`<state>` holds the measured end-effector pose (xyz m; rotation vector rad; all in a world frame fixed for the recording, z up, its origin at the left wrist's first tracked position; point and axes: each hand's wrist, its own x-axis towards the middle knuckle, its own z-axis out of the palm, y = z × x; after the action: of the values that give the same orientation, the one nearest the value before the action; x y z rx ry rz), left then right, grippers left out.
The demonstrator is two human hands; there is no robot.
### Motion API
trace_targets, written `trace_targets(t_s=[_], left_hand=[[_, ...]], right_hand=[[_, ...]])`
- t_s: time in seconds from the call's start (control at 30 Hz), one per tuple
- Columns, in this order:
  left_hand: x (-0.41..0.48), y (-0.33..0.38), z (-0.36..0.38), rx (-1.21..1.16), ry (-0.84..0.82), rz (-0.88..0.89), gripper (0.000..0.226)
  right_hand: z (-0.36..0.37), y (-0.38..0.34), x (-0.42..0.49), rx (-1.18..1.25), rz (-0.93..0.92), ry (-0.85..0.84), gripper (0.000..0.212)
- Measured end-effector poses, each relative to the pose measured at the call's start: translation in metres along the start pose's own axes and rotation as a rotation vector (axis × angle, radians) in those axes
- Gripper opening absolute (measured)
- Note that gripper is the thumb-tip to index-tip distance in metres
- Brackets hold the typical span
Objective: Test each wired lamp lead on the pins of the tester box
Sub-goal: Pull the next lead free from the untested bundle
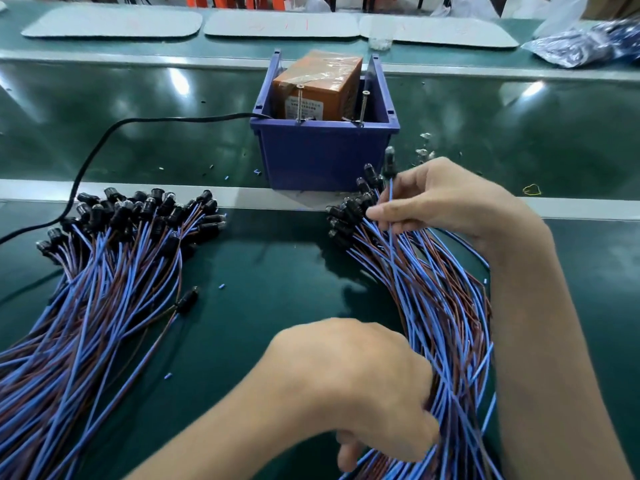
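- While your right hand pinches one lamp lead out of the right-side bundle, picking is the step in hand.
- Your left hand curls round that bundle's tails, near the table's front edge.
- Next, likely: touch its wire ends to the pins of the tester box, mid-table.

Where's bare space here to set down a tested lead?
The green mat between the left pile and the right bundle, in front of the blue bin, is mostly bare; one stray lead at its left side. The belt left of the bin, beyond the black cable, is open too. Crowded: the right bundle, held by left hand and right hand.
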<state>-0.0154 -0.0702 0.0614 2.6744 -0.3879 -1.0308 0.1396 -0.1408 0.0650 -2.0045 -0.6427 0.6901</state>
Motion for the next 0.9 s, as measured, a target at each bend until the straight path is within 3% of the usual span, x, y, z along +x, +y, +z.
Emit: trace_targets(t_s=[0.1,0.23,0.3,0.43,0.5,0.67,0.9], left_hand=[[0.003,-0.005,-0.001,0.006,-0.013,-0.01,0.033],[-0.001,-0.027,-0.014,0.001,0.043,-0.083,0.034],[-0.009,-0.061,-0.027,-0.014,0.177,-0.246,0.038],[-0.034,-0.151,-0.037,-0.127,0.691,-0.786,0.034],[-0.039,-0.176,-0.031,-0.192,0.783,-0.929,0.032],[-0.032,-0.189,-0.018,-0.291,0.79,-0.976,0.019],[-0.027,-0.185,-0.017,-0.19,0.806,-0.971,0.025]], right_hand=[[0.001,0.003,0.003,-0.233,0.097,-0.023,0.028],[0.0,0.003,0.002,-0.38,0.137,0.012,0.026],[0.0,0.003,0.0,-0.491,0.149,0.045,0.028],[0.001,0.004,0.0,-0.579,0.144,0.073,0.042],[0.002,0.002,0.0,-0.595,0.129,0.094,0.046],[0.001,-0.001,0.001,-0.572,0.067,0.225,0.051],[0.003,-0.006,0.0,-0.444,-0.02,0.272,0.048]])
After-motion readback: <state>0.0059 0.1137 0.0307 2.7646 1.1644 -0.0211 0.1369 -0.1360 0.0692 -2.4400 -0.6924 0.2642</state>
